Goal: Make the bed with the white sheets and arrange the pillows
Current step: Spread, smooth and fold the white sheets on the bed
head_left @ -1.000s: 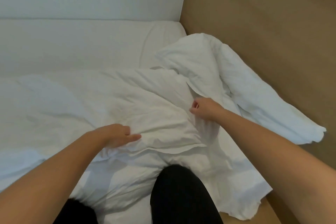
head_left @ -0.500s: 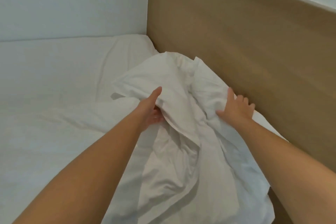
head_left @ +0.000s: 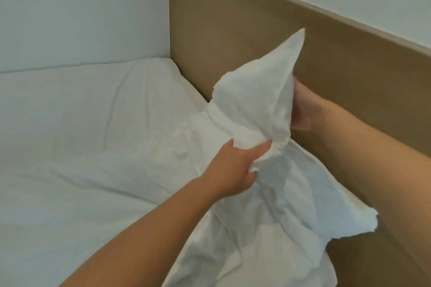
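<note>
Up at the head edge of the bed (head_left: pixel 77 128), a crumpled white sheet (head_left: pixel 251 105) is bunched against the tan wooden headboard (head_left: pixel 233 39). It starts just short of the far corner, where the headboard meets the pale wall (head_left: pixel 81 11), and runs along the head edge toward the near side. One part of it is lifted off the bed and rises in a pointed peak in front of the headboard. The rest trails down in loose folds over the mattress, and a ragged corner sticks out toward the headboard on the near side.

The left hand (head_left: pixel 233 170) grasps a gathered handful of the sheet below the peak, its fingers (head_left: pixel 261 149) curled into the cloth with the thumb on top. The right hand (head_left: pixel 303 107) is between the raised fold and the headboard, against the back of the cloth. Most of it is hidden, so I cannot tell whether it grasps the sheet or only rests against it. Both forearms are bare and reach in from the near edge. The mattress to the left is covered in white and lightly creased.
</note>
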